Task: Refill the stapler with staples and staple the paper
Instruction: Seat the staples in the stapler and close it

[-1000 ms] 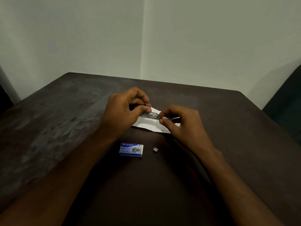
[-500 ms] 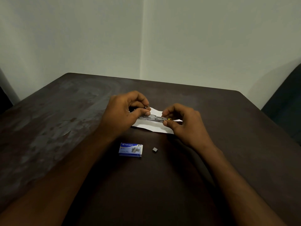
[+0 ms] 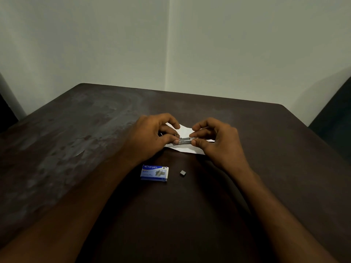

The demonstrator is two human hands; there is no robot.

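Stapler (image 3: 185, 140) ends hidden — fingers (image 3: 198, 142) cover them.

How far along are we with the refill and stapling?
Done: the Kangaro staple box is out on the table, a small grey block beside it. In hand: left hand and right hand both pinch the metal stapler over the white paper, apparently loading it. Left: closing the stapler and stapling the paper; whether staples are in, I cannot tell.

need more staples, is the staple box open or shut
Looks shut: the staple box lies flat, printed face up, no staples showing.
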